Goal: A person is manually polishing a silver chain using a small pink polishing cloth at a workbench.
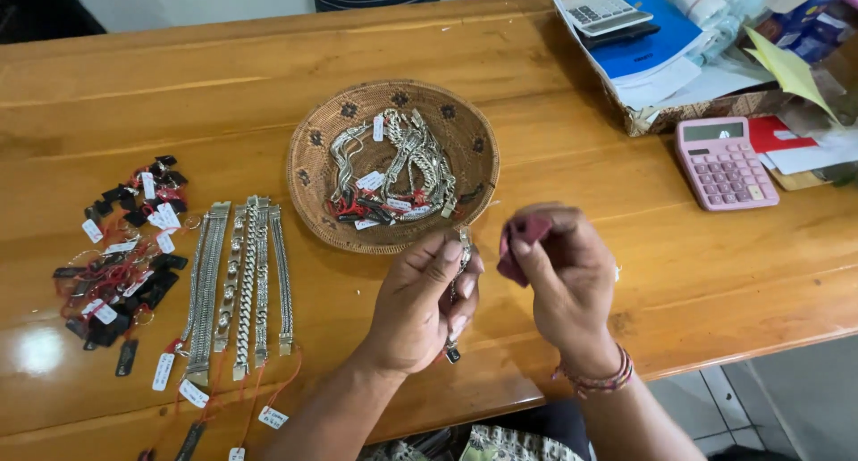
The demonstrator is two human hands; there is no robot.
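Pinching silver chain bracelet [461, 255], left hand [420, 305] grip closed; right hand [567, 278] grip closed on dark-red cloth [521, 239].

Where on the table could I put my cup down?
Bare wood lies between the woven basket and the pink calculator, and along the table's far edge. The left is crowded with silver bracelets and tags; papers fill the right corner.

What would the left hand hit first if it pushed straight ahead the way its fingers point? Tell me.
Likely the woven basket of silver chains: the left hand, holding a silver bracelet, points up toward its near rim, though depth is unclear.
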